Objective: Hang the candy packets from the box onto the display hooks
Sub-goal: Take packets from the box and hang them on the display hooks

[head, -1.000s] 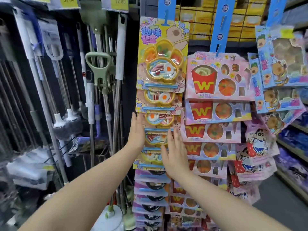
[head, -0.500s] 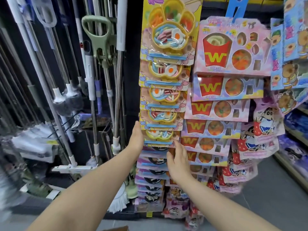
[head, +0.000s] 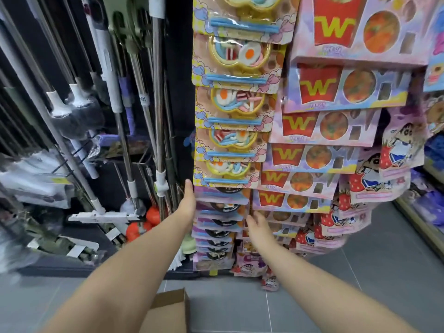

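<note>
A column of yellow candy packets with egg-shaped sweets hangs in the middle of the display. Below it hang purple packets with dark bowls. My left hand lies with straight fingers against the left edge of this column, just under the lowest yellow packet. My right hand reaches with loosely spread fingers toward the right side of the purple packets and holds nothing. Pink packets with a red W box hang in the column to the right. A corner of the cardboard box shows on the floor between my forearms.
Mops and brooms stand in a rack on the left. Cartoon-figure packets hang at the right, beside a shelf edge. Grey floor tiles lie below the display.
The view has tilted downward and both hands have slid down the column, from the yellow packets to the purple ones. The cardboard box has come into view at the bottom.
</note>
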